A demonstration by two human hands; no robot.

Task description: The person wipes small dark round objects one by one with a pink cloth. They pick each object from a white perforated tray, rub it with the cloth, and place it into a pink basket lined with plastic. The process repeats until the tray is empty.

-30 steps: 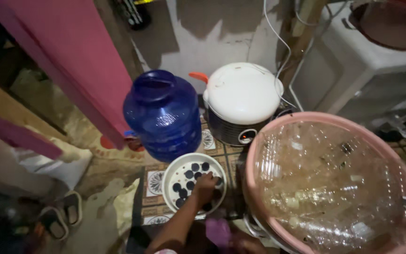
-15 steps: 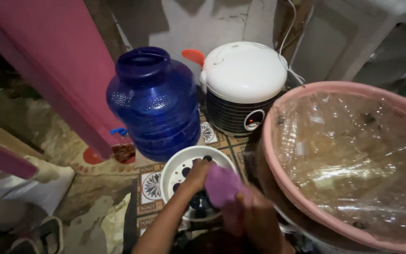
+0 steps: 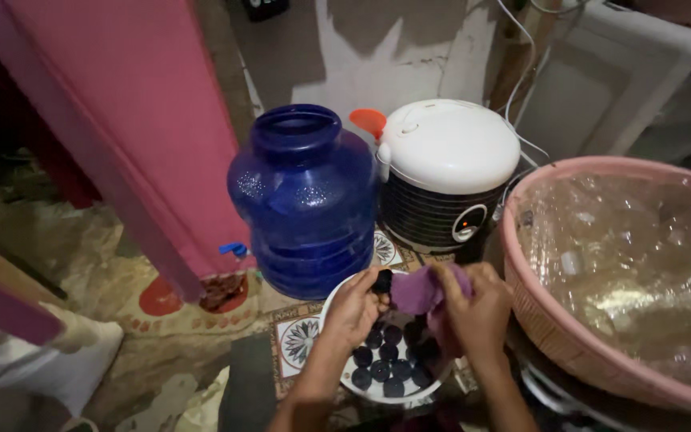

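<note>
Seen from above: left hand (image 3: 353, 308) closed around a small dark round piece (image 3: 382, 281), pinched at the fingertips over a white bowl (image 3: 337, 304). Right hand (image 3: 473, 308) curled shut on a crumpled purple cloth (image 3: 417, 290), pressed against the dark piece between both hands. More dark round pieces (image 3: 385, 360) lying loose inside the bowl, directly beneath the hands. Bowl resting on a patterned tile floor (image 3: 297, 340), just in front of a large blue water jug (image 3: 305, 200), open at the neck. Right of the jug, touching or nearly so, a white rice cooker (image 3: 445, 172) with dark ribbed sides and an orange tab at its back. At far right, a pink round basket (image 3: 545, 320) holding crumpled clear plastic (image 3: 633, 256), its rim just beside the right hand. At left, a pink curtain (image 3: 121, 104) hanging down to the floor beside the jug. White sack (image 3: 49, 360) at lower left, well apart from the bowl.
</note>
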